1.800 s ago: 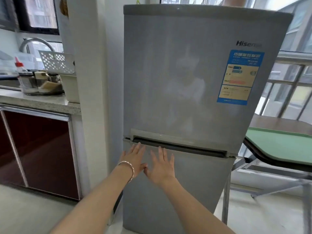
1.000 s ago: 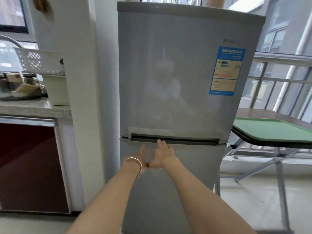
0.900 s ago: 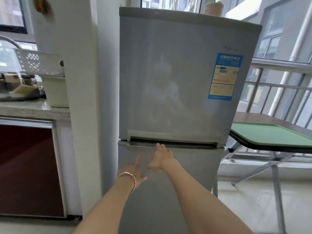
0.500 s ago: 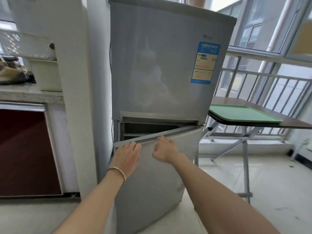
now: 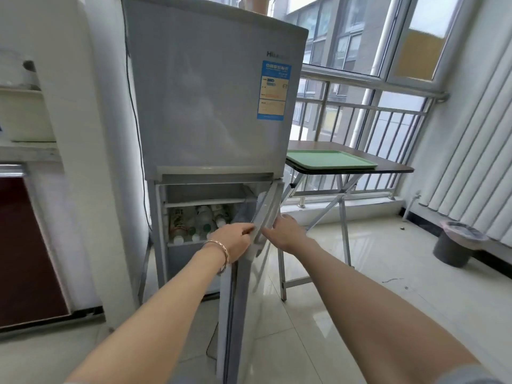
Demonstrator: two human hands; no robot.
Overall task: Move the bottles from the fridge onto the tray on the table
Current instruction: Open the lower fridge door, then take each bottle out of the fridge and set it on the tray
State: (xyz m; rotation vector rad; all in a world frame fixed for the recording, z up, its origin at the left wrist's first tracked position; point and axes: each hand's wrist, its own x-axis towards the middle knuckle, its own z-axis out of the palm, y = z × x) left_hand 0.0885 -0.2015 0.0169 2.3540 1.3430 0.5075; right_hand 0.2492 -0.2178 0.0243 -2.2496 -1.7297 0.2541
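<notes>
The grey fridge (image 5: 210, 101) stands ahead with its lower door (image 5: 257, 228) swung wide open toward me. Inside the lower compartment several bottles (image 5: 199, 220) lie with their caps facing out. My left hand (image 5: 234, 241) grips the door's top edge from the inner side. My right hand (image 5: 285, 231) rests flat on the door's outer face, fingers spread. A green tray (image 5: 329, 159) lies on the dark folding table (image 5: 393, 169) to the right of the fridge.
A white pillar (image 5: 91, 134) and a red-fronted kitchen cabinet (image 5: 25, 245) stand left of the fridge. A grey bin (image 5: 457, 245) sits by the radiator (image 5: 476, 151) at the right wall. Tiled floor lies open between me and the table.
The lower fridge door went from shut to wide open, swinging to the right with both hands on it. The bottles inside came into view. My view turned to the right.
</notes>
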